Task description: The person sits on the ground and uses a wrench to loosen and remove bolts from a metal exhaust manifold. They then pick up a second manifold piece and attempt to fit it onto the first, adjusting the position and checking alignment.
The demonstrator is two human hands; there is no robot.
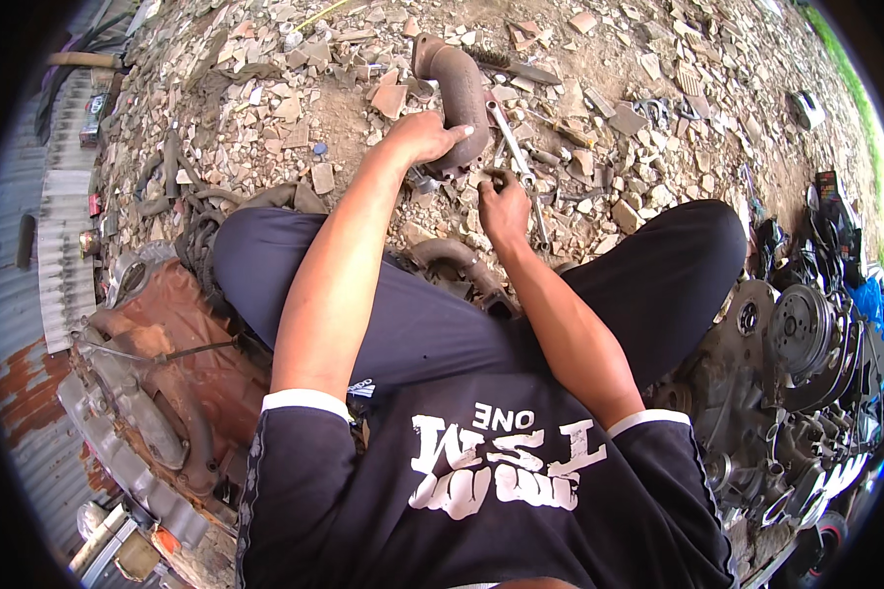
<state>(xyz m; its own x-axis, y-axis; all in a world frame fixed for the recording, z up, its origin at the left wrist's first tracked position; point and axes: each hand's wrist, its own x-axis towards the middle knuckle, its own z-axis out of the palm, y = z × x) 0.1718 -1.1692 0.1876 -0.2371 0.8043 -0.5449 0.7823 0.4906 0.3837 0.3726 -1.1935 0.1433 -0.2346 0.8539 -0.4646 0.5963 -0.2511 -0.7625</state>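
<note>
A rusty curved exhaust pipe (459,93) with a flange at its far end stands over the rubble ahead of me. My left hand (424,137) is closed around its lower bend from the left, thumb lying across the pipe. Just below and right of the pipe's near end, my right hand (504,203) has its fingers curled together in a pinch; whatever they hold is too small to make out. A long metal wrench (509,135) lies right beside the pipe. Closer to me, between my legs, another curved rusty pipe (452,253) rests on the ground.
Beyond the pipe lies a wire brush (489,58). Broken tile pieces and stones cover the ground. A rusty engine block (182,324) sits at my left, near corrugated metal sheeting (15,324). Several greasy engine parts and a pulley (801,329) crowd my right side.
</note>
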